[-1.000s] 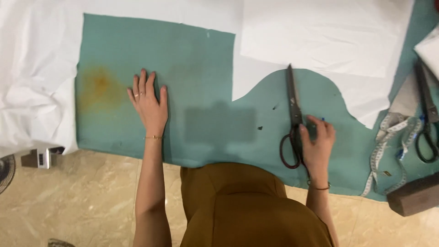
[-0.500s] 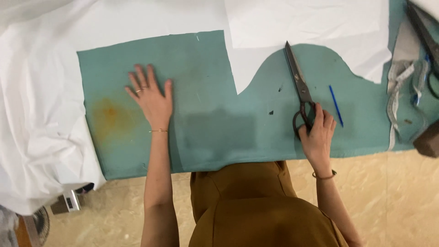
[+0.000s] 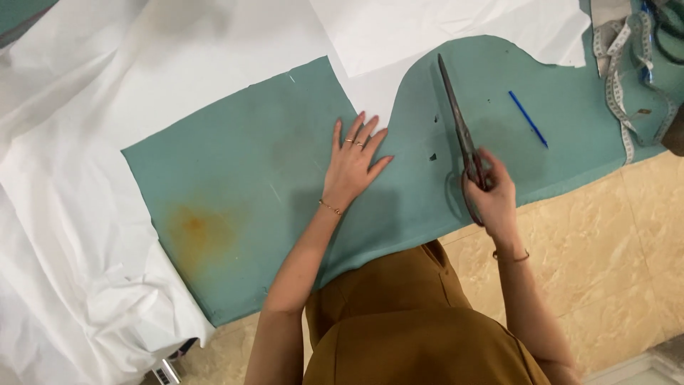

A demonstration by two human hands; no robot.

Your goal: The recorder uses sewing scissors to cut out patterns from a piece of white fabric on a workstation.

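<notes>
Teal felt table cover (image 3: pixel 271 185) lies under the flat, open left hand (image 3: pixel 354 165) at frame centre, while the right hand (image 3: pixel 491 199) closes on the dark scissors (image 3: pixel 459 132) right of centre, whose long blades could perhaps snag the cover.

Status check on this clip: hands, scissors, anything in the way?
Left hand flat on teal table, fingers spread. Right hand gripping scissors by the handles, blades shut, lying on table. Blue pen lies right of the blades, apart; white fabric off left.
</notes>
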